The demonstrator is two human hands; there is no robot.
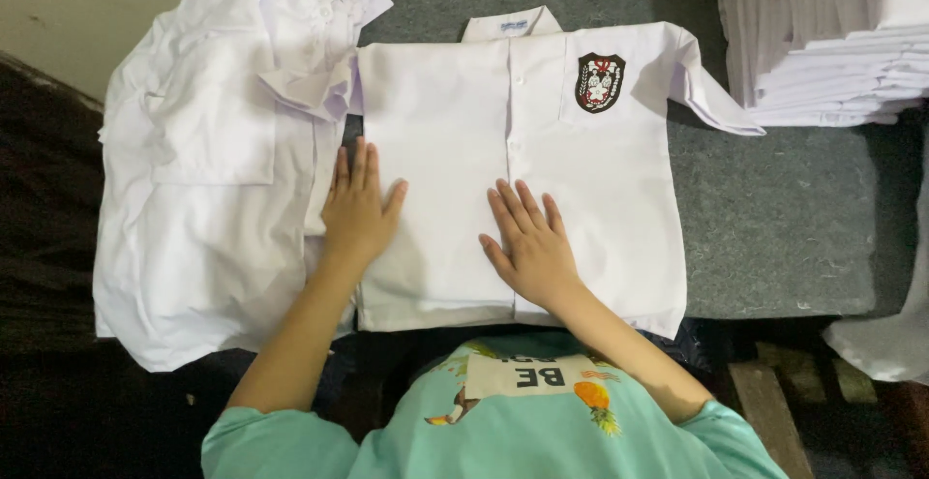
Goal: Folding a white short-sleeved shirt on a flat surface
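Shirt: white button-up shirt [581,179] lies flat, front up, on the grey felt tabletop [784,227], right in front of you; hem nearest you, collar at far edge.
Your L hand: left hand [356,210] palm down on shirt's left panel, near its left edge; fingers [353,164] straight, close together, thumb out to the side, gripping nothing.
Your R hand: right hand [530,247] palm down by the button placket, lower centre; fingers [523,206] slightly spread, flat on cloth, gripping nothing.
Crest: dark shield-shaped badge [600,82] on chest pocket, beyond your R hand.
Sleeve: shirt's right-side sleeve [711,92] sticks out over the tabletop toward the stack.
L pile: loose, rumpled heap of white shirts [213,169] just beside the flat shirt, overlapping its left edge, hanging over tabletop's near edge.
Far R stack: neat stack of folded white shirts [832,44] at far right corner, apart from the flat shirt.
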